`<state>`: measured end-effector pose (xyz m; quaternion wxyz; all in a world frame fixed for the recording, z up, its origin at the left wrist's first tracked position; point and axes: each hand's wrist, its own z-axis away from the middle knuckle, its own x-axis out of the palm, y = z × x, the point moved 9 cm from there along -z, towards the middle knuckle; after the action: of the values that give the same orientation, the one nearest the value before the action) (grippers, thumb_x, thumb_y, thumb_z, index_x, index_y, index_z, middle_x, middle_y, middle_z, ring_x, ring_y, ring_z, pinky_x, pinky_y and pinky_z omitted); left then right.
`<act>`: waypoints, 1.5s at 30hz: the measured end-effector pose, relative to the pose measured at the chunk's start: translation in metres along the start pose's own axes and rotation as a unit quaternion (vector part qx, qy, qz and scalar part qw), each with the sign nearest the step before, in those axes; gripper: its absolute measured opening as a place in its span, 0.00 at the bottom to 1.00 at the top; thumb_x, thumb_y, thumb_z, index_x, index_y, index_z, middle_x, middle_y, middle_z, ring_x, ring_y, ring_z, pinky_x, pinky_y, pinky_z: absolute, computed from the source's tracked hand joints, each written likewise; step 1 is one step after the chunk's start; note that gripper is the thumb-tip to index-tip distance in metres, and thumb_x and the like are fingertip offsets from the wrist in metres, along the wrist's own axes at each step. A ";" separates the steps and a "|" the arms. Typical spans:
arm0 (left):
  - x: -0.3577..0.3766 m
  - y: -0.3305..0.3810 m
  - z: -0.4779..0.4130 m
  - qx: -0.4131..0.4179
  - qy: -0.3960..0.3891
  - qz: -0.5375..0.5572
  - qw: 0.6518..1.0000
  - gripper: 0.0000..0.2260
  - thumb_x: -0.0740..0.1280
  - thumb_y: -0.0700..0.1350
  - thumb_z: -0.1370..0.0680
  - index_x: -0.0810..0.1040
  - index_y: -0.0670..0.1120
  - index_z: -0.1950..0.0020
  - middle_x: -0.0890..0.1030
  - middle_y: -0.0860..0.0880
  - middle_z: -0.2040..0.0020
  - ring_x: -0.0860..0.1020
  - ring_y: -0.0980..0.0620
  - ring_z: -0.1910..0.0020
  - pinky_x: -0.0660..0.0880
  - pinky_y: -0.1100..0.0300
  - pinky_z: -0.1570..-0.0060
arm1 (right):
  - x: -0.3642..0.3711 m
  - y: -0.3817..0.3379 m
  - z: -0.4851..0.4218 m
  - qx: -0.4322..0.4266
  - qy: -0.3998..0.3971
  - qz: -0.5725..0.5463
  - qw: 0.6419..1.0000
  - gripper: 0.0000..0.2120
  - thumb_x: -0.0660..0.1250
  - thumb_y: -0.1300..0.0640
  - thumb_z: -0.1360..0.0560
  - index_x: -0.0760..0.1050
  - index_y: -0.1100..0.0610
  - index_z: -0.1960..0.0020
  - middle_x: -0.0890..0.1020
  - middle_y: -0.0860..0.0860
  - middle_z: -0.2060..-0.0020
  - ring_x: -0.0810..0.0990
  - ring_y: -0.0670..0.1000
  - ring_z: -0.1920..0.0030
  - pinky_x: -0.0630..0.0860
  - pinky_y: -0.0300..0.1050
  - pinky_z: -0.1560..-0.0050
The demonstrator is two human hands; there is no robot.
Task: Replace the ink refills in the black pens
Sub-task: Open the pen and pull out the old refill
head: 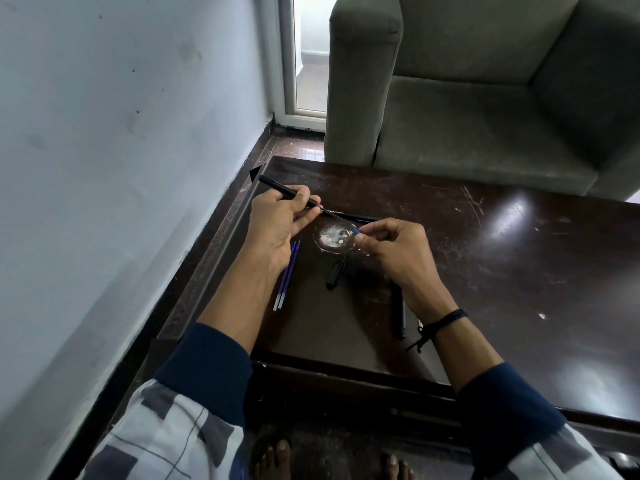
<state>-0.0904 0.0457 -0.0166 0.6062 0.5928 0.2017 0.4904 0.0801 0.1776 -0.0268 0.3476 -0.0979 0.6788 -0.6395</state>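
- Head view, general: a dark, glossy, scratched counter [519, 271] fills the middle of the frame. A pale round worn patch [334, 237] marks its left part.
- Left hand [277, 223]: it is raised over the far left part of the counter. Fingers and thumb are curled round a black pen barrel [287, 191]. The barrel slants up and to the left, with its near end turned toward the other hand.
- Right hand [391, 247]: thumb and forefinger pinch the blue end of a thin refill [337, 220]. The refill runs slantwise above the worn patch to the mouth of the barrel. How far it sits inside cannot be told.
- Two spare refills [286, 275]: blue, they lie side by side on the counter just below the left hand, pale ends toward the person.
- Cap [335, 274]: short and black, it lies on the counter between the two forearms, apart from the spare refills.
- Second black pen [356, 216]: it lies flat on the counter just beyond the hands, partly hidden by them.
- Third black pen [399, 317]: it lies on the counter beneath the right wrist, partly covered.
- Wristband [446, 320]: a black cord round the right wrist. Both forearms come out of dark blue cuffs [207, 368].
- Surroundings: a grey armchair [485, 98] stands beyond the counter and a pale wall [104, 133] is at the left. Bare feet [273, 459] rest on the floor by the near edge.
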 end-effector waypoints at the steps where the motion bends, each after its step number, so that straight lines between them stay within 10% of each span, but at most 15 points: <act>1: -0.002 0.000 -0.001 0.003 0.009 0.011 1.000 0.02 0.68 0.35 0.19 0.79 0.39 0.50 0.84 0.39 0.53 0.85 0.46 0.51 0.83 0.58 0.52 | -0.001 0.002 0.000 0.006 0.002 0.005 1.000 0.04 0.79 0.54 0.27 0.84 0.50 0.55 0.85 0.48 0.61 0.84 0.49 0.57 0.82 0.55 0.51; 23: -0.004 -0.001 -0.005 0.013 0.023 0.037 0.999 0.03 0.68 0.35 0.19 0.78 0.41 0.52 0.83 0.40 0.52 0.85 0.47 0.49 0.83 0.58 0.50 | 0.027 -0.001 0.014 -0.021 -0.098 0.320 0.942 0.06 0.76 0.48 0.26 0.83 0.49 0.52 0.82 0.44 0.57 0.81 0.46 0.53 0.75 0.41 0.57; 32: -0.002 -0.009 -0.001 -0.043 0.016 0.125 0.991 0.02 0.68 0.34 0.20 0.79 0.39 0.52 0.85 0.41 0.57 0.86 0.47 0.53 0.83 0.57 0.50 | 0.002 0.008 0.004 0.060 -0.004 0.030 0.998 0.06 0.79 0.51 0.28 0.84 0.50 0.55 0.86 0.45 0.58 0.83 0.46 0.57 0.80 0.46 0.57; 45: 0.029 -0.031 0.010 -0.106 -0.078 0.167 0.977 0.04 0.68 0.34 0.20 0.78 0.36 0.47 0.86 0.40 0.58 0.87 0.48 0.55 0.83 0.59 0.54 | 0.017 0.003 0.011 0.098 -0.045 -0.303 0.947 0.09 0.74 0.61 0.24 0.84 0.59 0.43 0.86 0.54 0.59 0.80 0.45 0.66 0.73 0.35 0.67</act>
<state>-0.0586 0.0705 -0.0328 0.5891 0.5869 -0.0007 0.5554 0.0750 0.1594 -0.0349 0.1758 -0.2929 0.5350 -0.7727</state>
